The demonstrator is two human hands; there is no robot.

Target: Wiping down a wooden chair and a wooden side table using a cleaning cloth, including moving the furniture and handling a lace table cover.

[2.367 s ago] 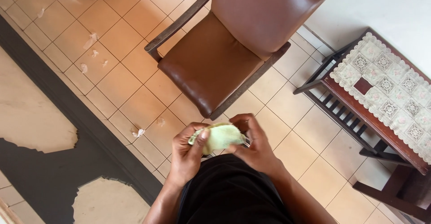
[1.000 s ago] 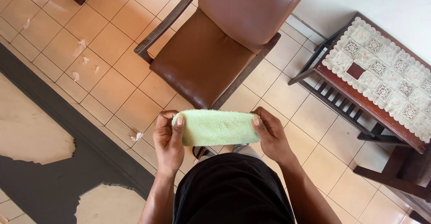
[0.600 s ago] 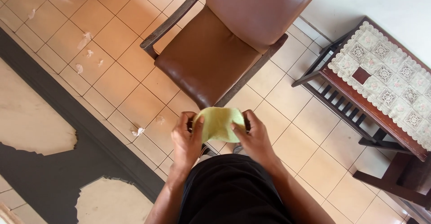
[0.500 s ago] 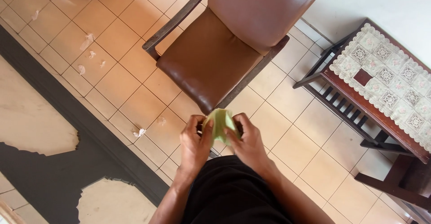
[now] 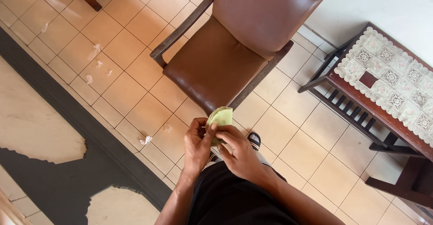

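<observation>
Both hands meet in front of the person's waist, above the tiled floor [image 5: 131, 94]. The left hand [image 5: 198, 146] pinches a small folded pale-green cloth [image 5: 220, 118] with its thumb across the lower edge. The right hand [image 5: 239, 150] closes its fingers on the same cloth from the other side. How many layers the fold has cannot be judged. Just beyond stands a brown padded armchair [image 5: 225, 58]. Farther right, a dark wooden counter [image 5: 361, 98] carries a lace runner [image 5: 392, 71].
</observation>
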